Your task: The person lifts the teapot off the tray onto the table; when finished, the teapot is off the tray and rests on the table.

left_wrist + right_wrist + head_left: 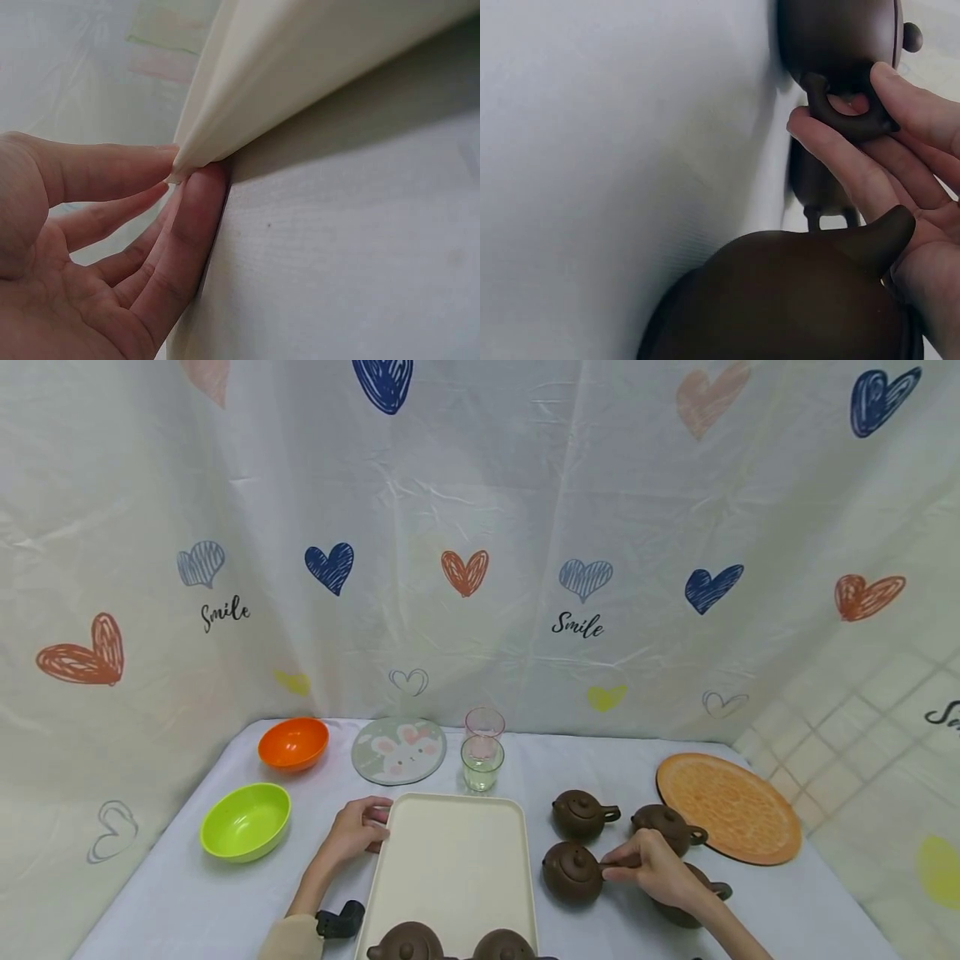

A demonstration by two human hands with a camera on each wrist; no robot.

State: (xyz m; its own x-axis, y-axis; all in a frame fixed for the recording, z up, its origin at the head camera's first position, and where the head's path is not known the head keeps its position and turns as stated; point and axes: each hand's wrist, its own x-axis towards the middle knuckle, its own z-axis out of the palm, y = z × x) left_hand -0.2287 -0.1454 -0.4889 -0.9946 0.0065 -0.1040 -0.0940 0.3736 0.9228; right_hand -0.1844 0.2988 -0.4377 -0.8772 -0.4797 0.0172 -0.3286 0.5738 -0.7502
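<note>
A cream tray (450,852) lies on the white table, with two brown teapots (408,943) at its near edge. My left hand (360,831) pinches the tray's far-left corner; the left wrist view shows the thumb (112,172) above the tray rim (300,67) and a finger under it. To the right of the tray, my right hand (641,864) pinches the handle (847,120) of a brown teapot (573,872) standing on the table. Another teapot (795,300) sits just below that hand.
Two more brown teapots (581,814) (667,827) stand behind the right hand. An orange round mat (727,807) lies far right. At the back are two glasses (482,763), a rabbit mat (399,750) and an orange bowl (293,743). A green bowl (245,820) sits left.
</note>
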